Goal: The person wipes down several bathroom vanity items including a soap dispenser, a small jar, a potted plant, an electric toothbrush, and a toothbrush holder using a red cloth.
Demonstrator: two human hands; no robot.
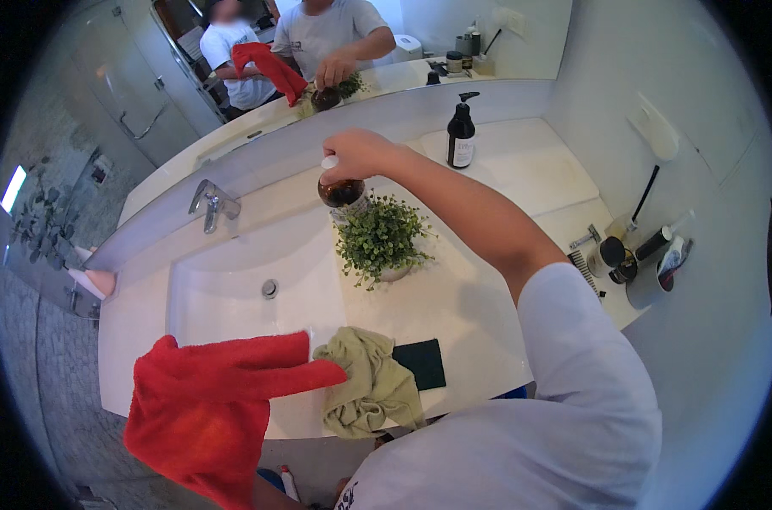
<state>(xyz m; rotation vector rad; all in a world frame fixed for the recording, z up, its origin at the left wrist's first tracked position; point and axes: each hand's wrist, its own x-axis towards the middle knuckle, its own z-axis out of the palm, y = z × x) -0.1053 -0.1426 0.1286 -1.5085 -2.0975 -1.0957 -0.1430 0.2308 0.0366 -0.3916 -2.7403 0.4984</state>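
Note:
My right hand (357,155) grips a brown bottle (341,193) by its top, behind a small potted green plant (386,239) on the white countertop. A red cloth (214,395) hangs over my left hand, which is hidden beneath it at the lower left. The tip of this cloth overlaps a crumpled light green cloth (370,382) near the counter's front edge. Partly under the green cloth lies a dark green scouring pad (424,363). Left of the plant is the white sink basin (233,274) with a chrome faucet (212,205).
A black pump bottle (461,137) stands on the back right of the counter. At the right wall are a razor (585,237), a comb (583,271), a dark-lidded jar (606,255) and a cup (647,287). The mirror (520,38) reflects another person.

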